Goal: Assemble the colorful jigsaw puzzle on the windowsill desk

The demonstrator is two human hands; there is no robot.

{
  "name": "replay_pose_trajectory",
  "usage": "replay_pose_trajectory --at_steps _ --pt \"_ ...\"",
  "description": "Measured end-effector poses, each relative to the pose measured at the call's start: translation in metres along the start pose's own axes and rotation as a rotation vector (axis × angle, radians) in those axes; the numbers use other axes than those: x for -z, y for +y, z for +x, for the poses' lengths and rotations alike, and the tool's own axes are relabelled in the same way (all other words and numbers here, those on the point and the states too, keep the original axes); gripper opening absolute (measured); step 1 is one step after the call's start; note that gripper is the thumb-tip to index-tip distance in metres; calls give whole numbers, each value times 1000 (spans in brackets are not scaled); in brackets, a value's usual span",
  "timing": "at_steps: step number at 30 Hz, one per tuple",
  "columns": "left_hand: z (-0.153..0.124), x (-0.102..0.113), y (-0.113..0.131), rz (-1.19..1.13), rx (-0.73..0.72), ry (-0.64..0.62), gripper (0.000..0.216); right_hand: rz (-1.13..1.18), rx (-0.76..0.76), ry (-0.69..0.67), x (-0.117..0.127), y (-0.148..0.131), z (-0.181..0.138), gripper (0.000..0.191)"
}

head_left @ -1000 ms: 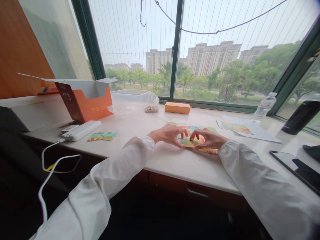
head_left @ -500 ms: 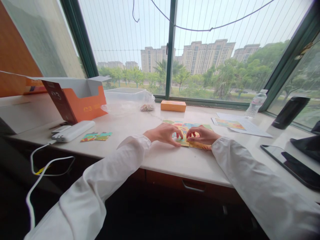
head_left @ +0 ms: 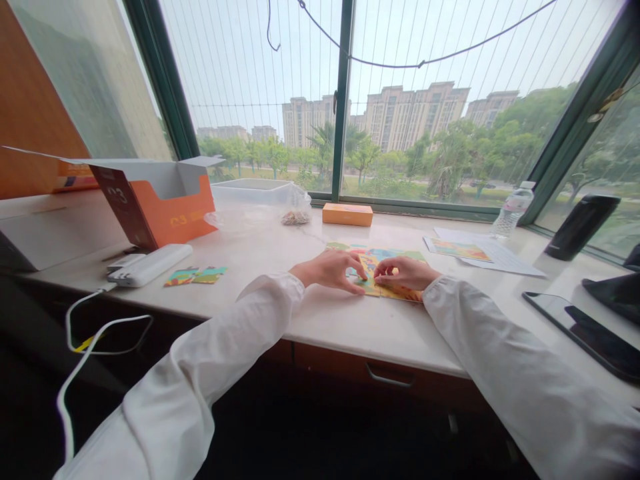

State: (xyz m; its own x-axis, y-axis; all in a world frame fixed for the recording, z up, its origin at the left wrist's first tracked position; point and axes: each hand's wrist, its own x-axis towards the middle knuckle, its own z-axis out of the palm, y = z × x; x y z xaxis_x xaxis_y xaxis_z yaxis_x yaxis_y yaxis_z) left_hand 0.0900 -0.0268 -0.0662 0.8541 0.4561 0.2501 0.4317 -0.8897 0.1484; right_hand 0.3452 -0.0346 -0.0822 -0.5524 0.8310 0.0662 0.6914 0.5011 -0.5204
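A colourful jigsaw puzzle (head_left: 369, 285) lies flat on the white tabletop, partly covered by both hands. My left hand (head_left: 331, 271) rests at its left side, thumb and fingers apart in a curve round that edge, with nothing seen between them. My right hand (head_left: 407, 273) is over the puzzle's right part, fingers bent and drawn together. Its fingertips meet the puzzle near the front edge, on an orange-yellow puzzle piece that they largely hide. Two loose puzzle pieces (head_left: 209, 275) lie off to the left.
An orange box (head_left: 173, 213), a clear plastic tub (head_left: 250, 190) and a bag of small bits (head_left: 296, 217) stand back left. A small orange box (head_left: 347, 214) is by the window. To the right are papers with a picture (head_left: 460, 249), a bottle (head_left: 513, 210) and a phone (head_left: 580, 330).
My right fingertips have closed together and pressed lower onto the puzzle; the orange-yellow piece under them now looks flatter. My left hand has hardly moved. The view has shifted slightly.
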Motion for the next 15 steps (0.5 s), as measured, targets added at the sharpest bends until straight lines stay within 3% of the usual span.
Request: replay_pose_trajectory --at_steps 15 --pt "2 -6 6 -77 26 2 31 26 41 -35 0 -2 0 49"
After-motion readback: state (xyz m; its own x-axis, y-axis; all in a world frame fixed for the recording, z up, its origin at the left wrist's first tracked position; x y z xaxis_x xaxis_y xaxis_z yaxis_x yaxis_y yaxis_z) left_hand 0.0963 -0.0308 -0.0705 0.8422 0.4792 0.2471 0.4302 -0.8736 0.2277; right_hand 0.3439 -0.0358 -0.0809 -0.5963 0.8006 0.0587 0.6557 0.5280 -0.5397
